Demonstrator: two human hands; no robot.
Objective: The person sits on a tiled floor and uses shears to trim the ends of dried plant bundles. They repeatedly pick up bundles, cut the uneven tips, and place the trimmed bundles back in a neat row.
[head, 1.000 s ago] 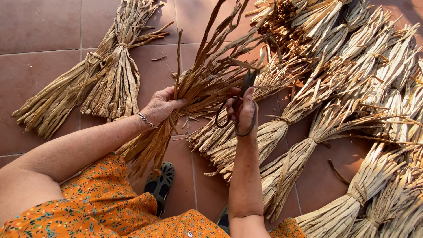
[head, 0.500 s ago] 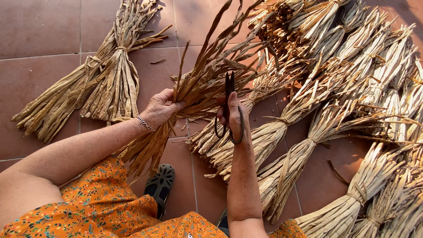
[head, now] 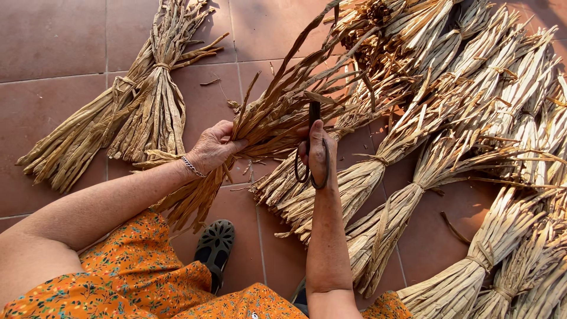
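Observation:
My left hand [head: 214,147] grips a bundle of dried brown leaves [head: 277,112] around its middle, holding it tilted above the tiled floor. A thin bracelet sits on that wrist. My right hand [head: 316,155] holds dark metal scissors [head: 311,145] by their loop handles, blades pointing up into the bundle just right of my left hand. Whether the blades are apart is hidden among the leaves.
Two tied bundles of dried leaves [head: 127,112] lie on the red floor tiles [head: 53,35] at the left. Several more tied bundles [head: 460,136] fan out across the right side. A dark shoe [head: 215,248] and an orange flowered dress [head: 130,277] show below.
My right hand has turned the scissors upright and brought them left into the bundle. My left hand keeps its grip in the same place.

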